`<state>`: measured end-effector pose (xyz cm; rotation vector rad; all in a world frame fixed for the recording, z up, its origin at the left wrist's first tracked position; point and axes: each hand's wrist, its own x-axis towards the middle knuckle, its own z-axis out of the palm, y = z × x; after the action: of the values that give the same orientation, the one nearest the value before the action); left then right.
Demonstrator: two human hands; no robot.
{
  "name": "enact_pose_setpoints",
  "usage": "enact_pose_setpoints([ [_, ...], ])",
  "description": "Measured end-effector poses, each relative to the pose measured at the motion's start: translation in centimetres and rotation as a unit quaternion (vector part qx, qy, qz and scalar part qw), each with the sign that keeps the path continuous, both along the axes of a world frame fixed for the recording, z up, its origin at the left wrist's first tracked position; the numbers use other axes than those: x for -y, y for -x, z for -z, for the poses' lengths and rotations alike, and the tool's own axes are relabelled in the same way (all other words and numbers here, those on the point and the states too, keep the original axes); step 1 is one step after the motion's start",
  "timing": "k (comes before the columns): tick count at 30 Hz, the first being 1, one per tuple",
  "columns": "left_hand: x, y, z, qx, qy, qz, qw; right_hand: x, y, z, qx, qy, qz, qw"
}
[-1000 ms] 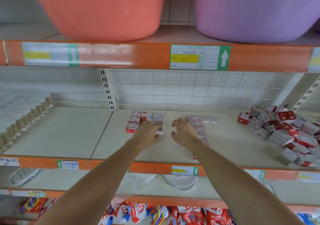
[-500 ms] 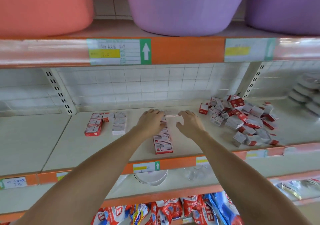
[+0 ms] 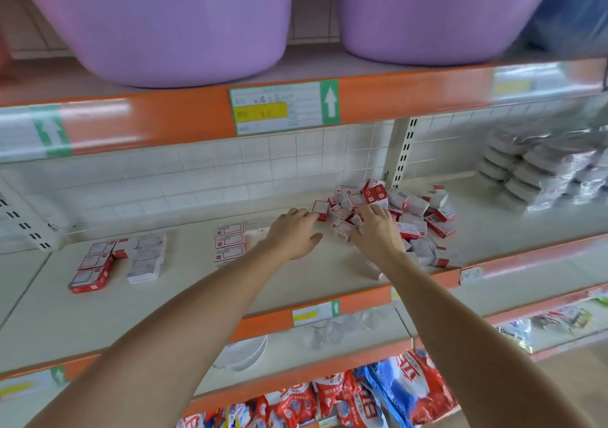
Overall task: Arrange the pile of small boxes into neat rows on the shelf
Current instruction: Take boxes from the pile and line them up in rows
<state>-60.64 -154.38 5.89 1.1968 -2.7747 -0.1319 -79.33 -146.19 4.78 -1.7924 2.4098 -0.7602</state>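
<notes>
A loose pile of small red-and-white boxes (image 3: 413, 212) lies at the back right of the cream shelf (image 3: 184, 299). My right hand (image 3: 376, 231) rests on the pile's left part, its fingers curled down among the boxes and pinching one. My left hand (image 3: 292, 235) lies flat just left of the pile, fingers straight, fingertips at the outermost box (image 3: 320, 210). Left of my hands stand three tidy rows of boxes: a red-edged row (image 3: 93, 268), a white row (image 3: 146, 258) and a middle row (image 3: 229, 243), partly hidden by my left wrist.
Two purple basins (image 3: 177, 16) sit on the shelf above, behind an orange rail with a price tag (image 3: 283, 106). Stacked wrapped packs (image 3: 533, 171) fill the bay to the right. Below are white bowls (image 3: 245, 353) and red and blue bags (image 3: 332, 398).
The view swung right. Both hands left the middle row of boxes and moved right to the loose pile, where the right hand now sits on the boxes.
</notes>
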Motion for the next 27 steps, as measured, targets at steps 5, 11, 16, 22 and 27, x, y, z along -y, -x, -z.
enact_pose_setpoints([
  [5,-1.0,4.9,-0.7,-0.023,0.002,0.012,1.0,-1.1,4.6,0.2,0.013,0.03,0.021,0.999],
  [11,-1.3,8.6,-0.4,-0.035,-0.026,-0.004,0.999,-0.8,8.0,0.7,0.018,-0.02,-0.001,1.0],
  [16,-1.8,10.6,0.1,-0.044,-0.042,0.012,0.998,0.0,9.2,1.3,0.026,-0.055,-0.026,0.998],
  [22,-1.7,11.6,1.0,0.018,-0.018,-0.065,0.998,0.4,9.8,1.4,0.009,-0.007,-0.092,0.996],
  [27,-0.8,10.6,1.8,0.05,-0.056,-0.086,0.993,1.3,9.3,1.3,0.035,-0.051,-0.08,0.995],
])
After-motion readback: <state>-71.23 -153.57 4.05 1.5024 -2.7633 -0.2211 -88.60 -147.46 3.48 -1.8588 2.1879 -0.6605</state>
